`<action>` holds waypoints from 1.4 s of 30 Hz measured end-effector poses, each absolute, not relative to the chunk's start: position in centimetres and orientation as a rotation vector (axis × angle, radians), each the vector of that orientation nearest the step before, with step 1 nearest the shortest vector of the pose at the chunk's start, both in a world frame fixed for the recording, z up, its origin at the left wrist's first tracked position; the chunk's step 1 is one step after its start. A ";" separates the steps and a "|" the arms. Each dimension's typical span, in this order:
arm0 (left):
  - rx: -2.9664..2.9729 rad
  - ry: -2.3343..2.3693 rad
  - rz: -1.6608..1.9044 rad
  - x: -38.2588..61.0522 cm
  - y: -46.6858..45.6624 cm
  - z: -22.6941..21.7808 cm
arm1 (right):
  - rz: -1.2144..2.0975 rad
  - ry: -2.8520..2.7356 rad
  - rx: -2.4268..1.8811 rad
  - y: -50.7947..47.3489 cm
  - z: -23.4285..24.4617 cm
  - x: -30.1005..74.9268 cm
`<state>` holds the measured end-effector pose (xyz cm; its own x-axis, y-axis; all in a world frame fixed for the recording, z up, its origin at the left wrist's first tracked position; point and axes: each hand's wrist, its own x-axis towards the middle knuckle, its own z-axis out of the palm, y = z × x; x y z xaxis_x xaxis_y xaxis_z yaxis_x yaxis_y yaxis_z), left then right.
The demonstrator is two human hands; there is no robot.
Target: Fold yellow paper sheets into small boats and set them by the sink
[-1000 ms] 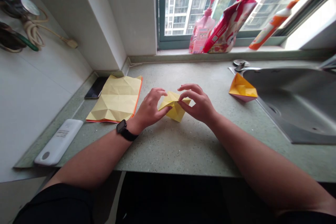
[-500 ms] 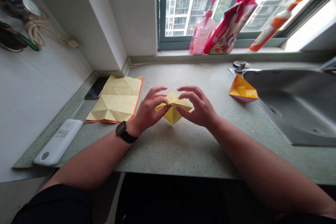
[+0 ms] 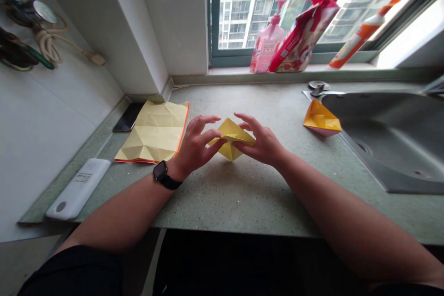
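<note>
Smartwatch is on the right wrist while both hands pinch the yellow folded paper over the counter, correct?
Not quite. The head view shows the black smartwatch on the left wrist, not the right. The rest holds: the left hand and the right hand both pinch the yellow folded paper over the counter.

Speckled green worktop [image 3: 243,194]. Lying on it: creased yellow sheet [image 3: 156,132], dark phone [image 3: 128,118] touching its far corner, white flat device [image 3: 78,189] at the left edge, orange folded paper [image 3: 321,120] just beside the sink [image 3: 398,138].
</note>
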<state>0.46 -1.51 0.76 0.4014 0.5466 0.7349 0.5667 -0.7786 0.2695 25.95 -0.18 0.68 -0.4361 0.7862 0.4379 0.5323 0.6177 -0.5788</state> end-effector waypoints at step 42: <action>-2.894 -1.017 -2.206 0.9 0.2 0.0 | 0.873 -1.753 -0.826 2.7 -0.9 26.6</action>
